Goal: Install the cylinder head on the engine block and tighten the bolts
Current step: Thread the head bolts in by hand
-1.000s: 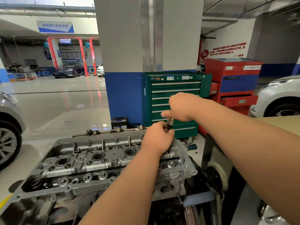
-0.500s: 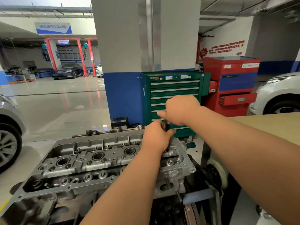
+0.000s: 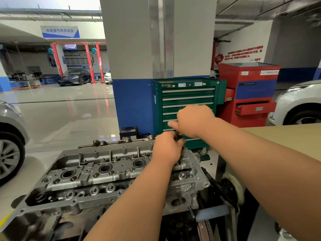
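Observation:
A grey aluminium cylinder head lies on the engine block in front of me, with three round plug wells showing along its middle. A dark upright tool shaft stands over the head's far right end. My right hand grips the top of that shaft, thumb pointing left. Just below, my left hand curls around the lower part of the shaft, resting on the head. The bolt under the tool is hidden by my left hand.
A green drawer tool cabinet and a red cabinet stand behind the engine against a blue-and-grey pillar. A tan board lies at right. Car wheels show at far left and far right. A timing belt runs down the engine's right end.
My right hand has drifted slightly down and its wrist has turned a little on the tool. My left hand stays curled around the shaft on the head.

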Motion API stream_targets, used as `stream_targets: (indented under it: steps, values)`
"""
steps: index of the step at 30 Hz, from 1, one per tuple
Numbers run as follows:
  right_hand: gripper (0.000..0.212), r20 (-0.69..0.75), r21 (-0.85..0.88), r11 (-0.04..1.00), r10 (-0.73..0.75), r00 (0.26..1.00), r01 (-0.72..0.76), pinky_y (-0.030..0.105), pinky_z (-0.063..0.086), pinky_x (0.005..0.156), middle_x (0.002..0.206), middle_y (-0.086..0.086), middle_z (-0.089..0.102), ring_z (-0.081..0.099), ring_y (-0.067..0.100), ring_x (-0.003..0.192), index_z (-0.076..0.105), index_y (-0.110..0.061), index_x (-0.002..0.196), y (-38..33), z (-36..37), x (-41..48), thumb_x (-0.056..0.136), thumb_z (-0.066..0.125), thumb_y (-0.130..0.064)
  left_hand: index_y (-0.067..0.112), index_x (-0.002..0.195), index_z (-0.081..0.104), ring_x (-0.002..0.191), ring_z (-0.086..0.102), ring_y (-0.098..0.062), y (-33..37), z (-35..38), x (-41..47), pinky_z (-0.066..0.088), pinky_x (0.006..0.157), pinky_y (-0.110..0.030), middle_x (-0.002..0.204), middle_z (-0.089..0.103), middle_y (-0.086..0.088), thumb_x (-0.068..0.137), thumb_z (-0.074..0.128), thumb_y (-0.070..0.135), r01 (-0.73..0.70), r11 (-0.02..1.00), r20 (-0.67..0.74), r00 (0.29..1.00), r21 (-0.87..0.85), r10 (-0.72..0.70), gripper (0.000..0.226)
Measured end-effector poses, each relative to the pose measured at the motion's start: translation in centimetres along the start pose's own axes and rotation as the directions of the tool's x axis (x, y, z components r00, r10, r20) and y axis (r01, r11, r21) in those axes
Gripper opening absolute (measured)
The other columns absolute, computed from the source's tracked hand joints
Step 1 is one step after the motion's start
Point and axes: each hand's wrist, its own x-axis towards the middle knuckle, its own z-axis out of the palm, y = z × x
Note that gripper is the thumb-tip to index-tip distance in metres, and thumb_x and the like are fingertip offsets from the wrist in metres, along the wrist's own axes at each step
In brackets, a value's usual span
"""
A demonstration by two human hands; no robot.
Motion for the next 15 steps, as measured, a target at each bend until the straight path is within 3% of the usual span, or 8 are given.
stream_targets:
  steps: [3, 5, 6, 8, 10, 11, 13, 15]
  values:
    - [0.058, -0.075, -0.055, 0.966, -0.255, 0.964, 0.251, 0.034, 0.036, 0.064, 0.091, -0.001, 0.054, 0.053, 0.021, 0.086, 0.060, -0.019, 0.102, 0.9, 0.1, 0.1, 0.096, 0.020, -0.061, 0.014, 0.080, 0.058, 0.071, 0.053, -0.022, -0.2, -0.3, 0.1, 0.032, 0.056, -0.027, 0.068, 0.053, 0.002, 0.090, 0.064, 0.027, -0.059, 0.998, 0.020, 0.998, 0.030, 0.058, 0.017]
    - [0.062, -0.116, -0.149, 0.938, -0.329, 0.937, 0.312, 0.033, 0.035, 0.064, 0.085, 0.000, 0.055, 0.051, 0.020, 0.083, 0.065, -0.018, 0.089, 1.2, -0.1, 0.0, 0.099, 0.016, -0.055, 0.015, 0.083, 0.057, 0.071, 0.051, -0.021, -0.3, -0.2, -0.1, 0.032, 0.057, -0.028, 0.068, 0.052, 0.002, 0.091, 0.062, 0.026, -0.073, 0.996, 0.030, 0.997, 0.042, 0.072, 0.015]
    - [0.061, -0.113, -0.197, 0.943, -0.292, 0.950, 0.267, 0.032, 0.034, 0.059, 0.075, -0.001, 0.052, 0.048, 0.019, 0.072, 0.062, -0.017, 0.077, 1.0, 0.0, 0.0, 0.101, 0.016, -0.050, 0.013, 0.088, 0.060, 0.074, 0.054, -0.022, -0.2, -0.1, -0.2, 0.033, 0.059, -0.028, 0.072, 0.054, 0.001, 0.092, 0.060, 0.026, -0.072, 0.997, 0.036, 0.997, 0.038, 0.071, 0.014]
    - [0.050, -0.048, -0.226, 0.972, -0.071, 0.996, 0.058, 0.030, 0.027, 0.049, 0.065, -0.001, 0.044, 0.040, 0.017, 0.058, 0.052, -0.017, 0.070, -0.2, 0.0, 0.7, 0.103, 0.021, -0.037, 0.013, 0.094, 0.063, 0.077, 0.057, -0.023, 0.0, 0.2, -0.2, 0.034, 0.059, -0.027, 0.078, 0.058, -0.001, 0.093, 0.057, 0.026, -0.050, 0.999, 0.032, 0.998, 0.020, 0.050, 0.015]
    - [0.040, 0.089, -0.198, 0.969, 0.166, 0.982, -0.146, 0.030, 0.026, 0.047, 0.069, 0.000, 0.043, 0.043, 0.018, 0.061, 0.051, -0.017, 0.077, -1.8, -0.3, 1.6, 0.102, 0.026, -0.034, 0.014, 0.084, 0.059, 0.071, 0.054, -0.022, 0.1, 0.3, 0.0, 0.031, 0.051, -0.026, 0.077, 0.060, -0.001, 0.091, 0.057, 0.025, -0.036, 0.999, 0.002, 0.999, 0.020, 0.036, 0.014]
    - [0.042, 0.123, -0.178, 0.969, 0.192, 0.974, -0.169, 0.030, 0.026, 0.047, 0.071, 0.000, 0.044, 0.044, 0.018, 0.063, 0.051, -0.017, 0.077, -2.1, -0.3, 1.9, 0.102, 0.026, -0.039, 0.014, 0.080, 0.056, 0.070, 0.054, -0.023, 0.1, 0.2, 0.0, 0.028, 0.048, -0.025, 0.075, 0.058, -0.002, 0.091, 0.057, 0.024, -0.030, 0.999, -0.004, 1.000, 0.026, 0.030, 0.015]
    - [0.054, 0.109, -0.106, 0.992, 0.078, 0.991, -0.066, 0.030, 0.028, 0.048, 0.073, 0.000, 0.048, 0.045, 0.017, 0.063, 0.050, -0.016, 0.072, -1.4, -0.4, 1.9, 0.100, 0.023, -0.053, 0.011, 0.084, 0.059, 0.079, 0.059, -0.029, 0.1, 0.2, 0.0, 0.030, 0.051, -0.029, 0.078, 0.060, -0.006, 0.093, 0.056, 0.024, -0.030, 0.998, 0.013, 0.999, 0.047, 0.029, 0.015]
    - [0.059, 0.032, -0.076, 0.977, -0.198, 0.980, 0.200, 0.033, 0.038, 0.054, 0.079, -0.002, 0.052, 0.050, 0.017, 0.069, 0.055, -0.016, 0.076, 0.1, -0.5, 1.0, 0.098, 0.020, -0.059, 0.008, 0.094, 0.060, 0.088, 0.060, -0.032, 0.0, 0.1, 0.1, 0.035, 0.061, -0.030, 0.090, 0.065, -0.013, 0.094, 0.055, 0.026, -0.052, 0.996, 0.043, 0.998, 0.076, 0.049, 0.019]
